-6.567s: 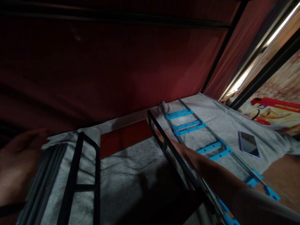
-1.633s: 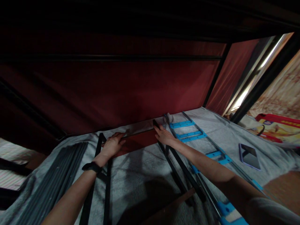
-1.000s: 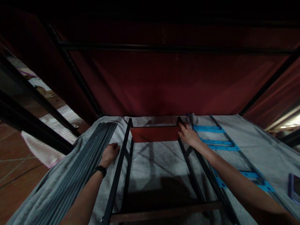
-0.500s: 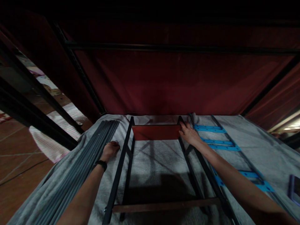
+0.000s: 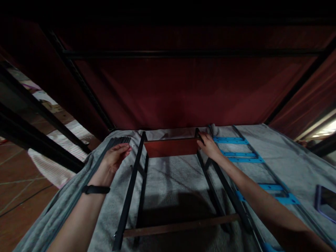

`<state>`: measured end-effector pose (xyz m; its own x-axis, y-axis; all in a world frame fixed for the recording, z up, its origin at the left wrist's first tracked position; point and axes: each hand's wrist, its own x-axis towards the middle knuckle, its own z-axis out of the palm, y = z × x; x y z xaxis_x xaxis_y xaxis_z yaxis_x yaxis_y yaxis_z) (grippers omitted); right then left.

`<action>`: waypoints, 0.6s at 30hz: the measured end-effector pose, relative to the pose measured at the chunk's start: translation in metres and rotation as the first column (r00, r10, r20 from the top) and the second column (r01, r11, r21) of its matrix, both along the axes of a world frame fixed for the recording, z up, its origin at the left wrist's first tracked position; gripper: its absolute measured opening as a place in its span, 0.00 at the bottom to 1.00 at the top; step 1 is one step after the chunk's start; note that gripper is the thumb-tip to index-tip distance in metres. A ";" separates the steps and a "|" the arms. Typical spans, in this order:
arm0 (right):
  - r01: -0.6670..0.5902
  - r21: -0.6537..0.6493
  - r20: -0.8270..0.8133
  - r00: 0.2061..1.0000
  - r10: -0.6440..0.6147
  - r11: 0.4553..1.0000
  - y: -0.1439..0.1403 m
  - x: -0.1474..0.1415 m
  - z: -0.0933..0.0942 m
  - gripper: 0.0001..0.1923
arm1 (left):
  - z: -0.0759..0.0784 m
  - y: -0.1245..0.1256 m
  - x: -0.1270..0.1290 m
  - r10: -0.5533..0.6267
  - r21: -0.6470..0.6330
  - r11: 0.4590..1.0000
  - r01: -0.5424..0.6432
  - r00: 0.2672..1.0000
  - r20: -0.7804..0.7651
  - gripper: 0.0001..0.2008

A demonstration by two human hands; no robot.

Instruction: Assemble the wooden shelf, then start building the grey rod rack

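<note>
Dim light, red fabric wall behind, grey cloth (image 5: pixel 170 182) spread as the work surface.

A black frame (image 5: pixel 131 196) lies flat on the cloth: two long rails, a red panel (image 5: pixel 170 147) across the far end, a brown bar (image 5: pixel 181 226) across the near end.

Left hand (image 5: pixel 115 157) is raised just above the cloth, beside the far end of the left rail. Thumb and fingertips are pinched together on a small bright piece, seemingly a screw (image 5: pixel 131 146); too small to be sure. A black band sits on that wrist.

Right hand (image 5: pixel 208 145) rests on the far right corner, where the right rail meets the red panel. Fingers are curled down onto the corner, pressing or steadying; whether they close round the rail cannot be told.

A bundle of grey rods (image 5: pixel 86 182) lies left of the frame. A rack with blue cross-pieces (image 5: pixel 236 150) lies to the right, close beside the right hand. A phone (image 5: pixel 327 206) sits at the right edge.

Judgement: the step in hand looks like fastening the red panel to the left rail, with the right hand holding the far corner square. The next move likely calls for bringing the pinched piece to a hole in the left rail, and the frame must not shift while it goes in. The hole itself is not visible in this light.
</note>
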<state>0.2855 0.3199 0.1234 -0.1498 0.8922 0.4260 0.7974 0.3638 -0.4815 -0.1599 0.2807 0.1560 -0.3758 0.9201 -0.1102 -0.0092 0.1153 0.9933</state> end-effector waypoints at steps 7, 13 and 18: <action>-0.254 -0.003 -0.524 0.824 0.215 0.967 -0.023 -0.022 0.025 0.19 | 0.071 -0.006 0.140 -0.461 0.085 0.886 0.455 0.886 0.057 0.20; -0.429 -0.038 -0.806 0.547 0.226 0.903 -0.044 -0.031 0.033 0.17 | 0.059 0.003 0.219 -0.624 0.115 0.778 0.617 0.781 0.034 0.19; -0.386 -0.028 -0.849 0.496 0.182 0.922 -0.052 -0.023 0.028 0.12 | 0.045 0.004 0.248 -0.651 0.145 0.754 0.640 0.759 0.034 0.17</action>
